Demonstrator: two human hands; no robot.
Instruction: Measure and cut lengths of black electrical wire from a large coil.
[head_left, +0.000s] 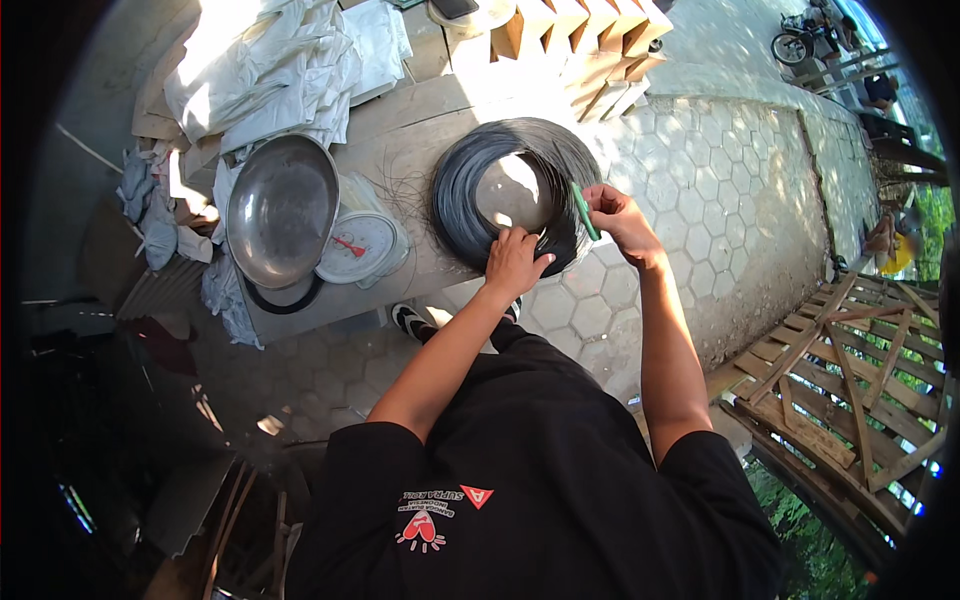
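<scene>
A large coil of dark metal wire lies on a worn board before me. My left hand grips the coil's near side, with the fingertips at its inner edge and the thumb spread over the strands. In my right hand, a slim green tool is pinched between thumb and fingers at the coil's right side. Its exact kind is unclear. Loose thin wire ends stick out to the left of the coil. Beside them stands a dial scale with a red needle.
A steel pan stands left of the scale. White plastic sacks lie behind it, and open cardboard boxes at the back. A phone lies at the top. Hexagonal paving spreads right, towards a wooden slatted structure.
</scene>
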